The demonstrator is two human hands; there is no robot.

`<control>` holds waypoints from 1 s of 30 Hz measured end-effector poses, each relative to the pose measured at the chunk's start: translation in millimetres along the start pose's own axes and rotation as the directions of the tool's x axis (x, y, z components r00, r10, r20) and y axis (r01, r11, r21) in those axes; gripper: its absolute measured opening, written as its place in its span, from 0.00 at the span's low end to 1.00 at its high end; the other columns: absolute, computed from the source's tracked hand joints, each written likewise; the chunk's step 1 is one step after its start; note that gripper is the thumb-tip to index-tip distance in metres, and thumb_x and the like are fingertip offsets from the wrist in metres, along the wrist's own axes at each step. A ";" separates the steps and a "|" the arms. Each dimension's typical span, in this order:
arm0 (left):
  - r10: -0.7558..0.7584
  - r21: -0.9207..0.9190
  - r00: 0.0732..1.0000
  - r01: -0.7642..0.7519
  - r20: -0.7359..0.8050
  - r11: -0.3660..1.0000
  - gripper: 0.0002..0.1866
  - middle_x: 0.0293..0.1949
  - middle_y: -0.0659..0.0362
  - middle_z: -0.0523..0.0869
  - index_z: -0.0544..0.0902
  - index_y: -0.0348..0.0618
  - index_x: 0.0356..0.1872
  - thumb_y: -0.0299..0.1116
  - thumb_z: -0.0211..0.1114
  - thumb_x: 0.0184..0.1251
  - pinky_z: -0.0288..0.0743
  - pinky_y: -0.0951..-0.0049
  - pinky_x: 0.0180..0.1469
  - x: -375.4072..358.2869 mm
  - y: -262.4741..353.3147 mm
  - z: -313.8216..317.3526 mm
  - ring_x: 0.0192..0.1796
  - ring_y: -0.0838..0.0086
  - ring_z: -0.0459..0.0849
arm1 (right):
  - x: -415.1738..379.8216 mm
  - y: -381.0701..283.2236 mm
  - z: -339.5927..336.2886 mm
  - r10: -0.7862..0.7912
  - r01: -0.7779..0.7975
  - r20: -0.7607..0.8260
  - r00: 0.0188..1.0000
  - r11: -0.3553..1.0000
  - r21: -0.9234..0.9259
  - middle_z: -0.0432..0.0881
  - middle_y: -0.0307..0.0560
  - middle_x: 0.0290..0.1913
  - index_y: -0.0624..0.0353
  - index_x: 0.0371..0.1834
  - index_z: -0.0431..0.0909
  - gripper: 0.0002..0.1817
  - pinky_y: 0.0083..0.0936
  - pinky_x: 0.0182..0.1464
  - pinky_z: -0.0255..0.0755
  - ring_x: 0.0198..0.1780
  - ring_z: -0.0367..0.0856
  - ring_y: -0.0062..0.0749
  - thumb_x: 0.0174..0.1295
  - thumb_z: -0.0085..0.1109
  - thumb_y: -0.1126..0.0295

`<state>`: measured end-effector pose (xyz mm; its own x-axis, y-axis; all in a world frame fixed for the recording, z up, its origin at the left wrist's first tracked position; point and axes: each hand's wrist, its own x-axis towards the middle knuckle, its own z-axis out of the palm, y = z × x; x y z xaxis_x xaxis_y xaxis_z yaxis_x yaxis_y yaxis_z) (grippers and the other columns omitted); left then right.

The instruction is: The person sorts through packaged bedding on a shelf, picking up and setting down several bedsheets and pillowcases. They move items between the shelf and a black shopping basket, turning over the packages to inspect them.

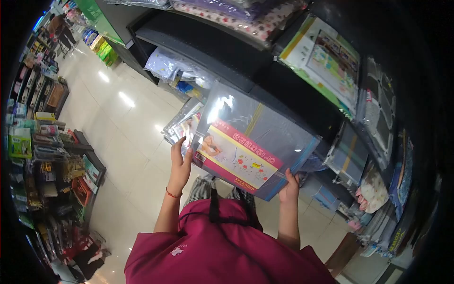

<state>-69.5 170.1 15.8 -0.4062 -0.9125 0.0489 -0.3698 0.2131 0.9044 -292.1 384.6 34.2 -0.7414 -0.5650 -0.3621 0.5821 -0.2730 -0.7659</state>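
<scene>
A flat plastic-wrapped fabric package (241,146) is held tilted in front of my body. Its folded cloth is grey-blue with a yellow stripe, and a pink and yellow label with printed flowers reads "SPLENDID". My left hand (180,163), with a red string bracelet at the wrist, is at the package's left edge, thumb against it. At the lower right corner, my right hand (289,187) grips it with the thumb on the front and the other fingers mostly hidden behind. Another clear-wrapped package (182,124) with a picture shows just beyond my left fingers.
Dark shelves (208,45) ahead and right hold wrapped textiles, including a green-edged package (326,66) and a grey one (349,154). A low display rack (61,175) stands left across the tiled aisle (123,151). A person (60,29) is far off at upper left.
</scene>
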 end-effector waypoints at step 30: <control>0.786 -0.864 0.545 0.502 0.291 -0.029 0.08 0.31 0.51 0.69 0.76 0.35 0.30 0.29 0.57 0.53 0.69 0.75 0.26 -16.5 132.7 -131.2 0.28 0.67 0.73 | -50.2 116.3 82.9 0.127 -0.096 -0.099 0.987 0.958 0.271 0.66 0.50 0.56 0.63 0.56 0.61 0.26 0.40 0.60 0.52 0.58 0.62 0.43 0.57 0.47 0.59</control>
<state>-2.2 167.7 190.6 -0.7550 -0.2284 0.6146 0.5289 -0.7661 0.3651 -159.5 316.6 7.3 -0.6906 -0.5153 -0.5075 0.7195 -0.4180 -0.5546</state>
